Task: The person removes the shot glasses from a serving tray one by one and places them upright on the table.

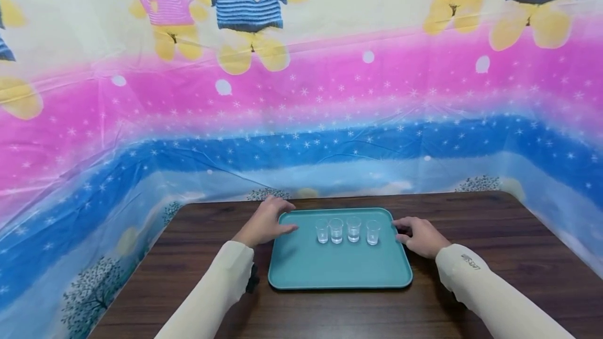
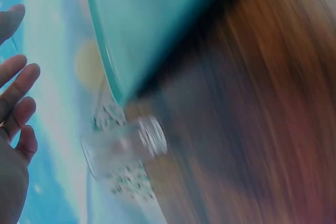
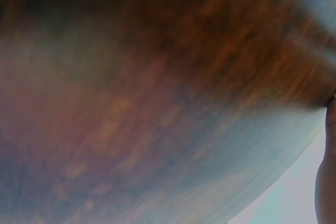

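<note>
A teal tray (image 1: 339, 268) lies on the brown table, bearing several small clear shot glasses (image 1: 354, 230) in a loose row, with clear matter at their bottoms. My left hand (image 1: 268, 221) is at the tray's far left corner, thumb and fingers spread apart and nothing between them. In the left wrist view, a clear glass (image 2: 121, 145) shows outside the tray's corner (image 2: 119, 90), apart from the fingers (image 2: 23, 85). At the tray's right rim is my right hand (image 1: 421, 236), its thumb and forefinger reaching the edge. The right wrist view is badly blurred, with part of the hand (image 3: 328, 177) at its right edge.
The dark wood table (image 1: 207, 255) extends around the tray on all sides. A printed cloth (image 1: 330, 88) with teddy bears and pink and blue bands hangs behind it and along both sides. A dark band (image 1: 253, 279) sits at the left wrist.
</note>
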The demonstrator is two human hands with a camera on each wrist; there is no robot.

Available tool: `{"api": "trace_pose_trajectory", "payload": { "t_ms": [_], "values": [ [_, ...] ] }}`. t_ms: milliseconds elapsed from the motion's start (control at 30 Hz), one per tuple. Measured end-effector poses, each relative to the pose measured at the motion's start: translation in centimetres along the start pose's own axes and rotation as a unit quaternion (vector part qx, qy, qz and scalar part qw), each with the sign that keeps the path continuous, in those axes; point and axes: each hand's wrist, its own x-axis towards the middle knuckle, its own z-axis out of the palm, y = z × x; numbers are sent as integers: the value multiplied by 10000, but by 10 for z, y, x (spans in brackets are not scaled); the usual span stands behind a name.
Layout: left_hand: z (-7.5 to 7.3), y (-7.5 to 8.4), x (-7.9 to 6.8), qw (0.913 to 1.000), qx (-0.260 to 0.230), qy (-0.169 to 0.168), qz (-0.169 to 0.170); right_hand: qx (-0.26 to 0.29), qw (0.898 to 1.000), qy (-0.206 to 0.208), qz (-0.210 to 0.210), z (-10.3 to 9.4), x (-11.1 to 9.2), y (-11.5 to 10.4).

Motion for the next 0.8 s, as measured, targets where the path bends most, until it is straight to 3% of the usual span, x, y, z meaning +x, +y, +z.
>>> {"api": "trace_pose_trajectory", "payload": {
  "t_ms": [267, 800],
  "values": [
    [20, 22, 18, 9972, -149, -560, 482, 20, 10000, -11, 8, 0, 1, 3],
    [31, 43, 31, 9960, -102, -887, 80, 109, 9999, 23, 0, 1, 0, 4]
  ]
}}
